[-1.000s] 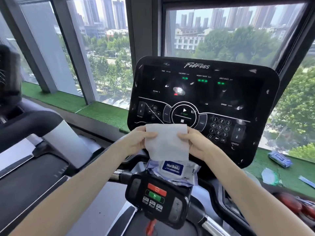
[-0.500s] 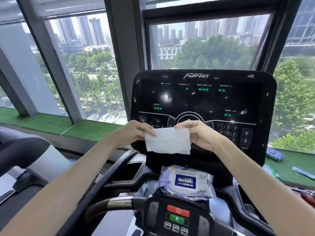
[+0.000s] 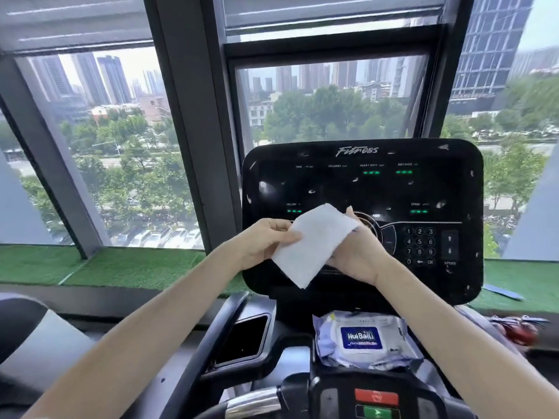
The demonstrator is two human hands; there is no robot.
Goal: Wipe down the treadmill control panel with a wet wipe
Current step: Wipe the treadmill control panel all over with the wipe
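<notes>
- The wet wipe [image 3: 314,243] is a white sheet held tilted in mid-frame, in front of the lower left part of the treadmill control panel [image 3: 423,189]; whether it touches the panel cannot be told
- The left hand [image 3: 266,241] pinches the wipe's left edge, with the thumb on the near side and the fingers curled behind
- The right hand [image 3: 357,255] grips the wipe's right side; most of its fingers are hidden behind the sheet, and one fingertip shows above the top edge
- The black panel stands right of centre, with green readouts lit and a number keypad [image 3: 420,246] to the right of the hands
- A pack of wipes [image 3: 363,340] lies on the console shelf below the panel, lid closed
- Red and green buttons [image 3: 376,403] sit at the bottom edge of the frame
- A strip of green turf [image 3: 121,264] runs along the window sill at the left
</notes>
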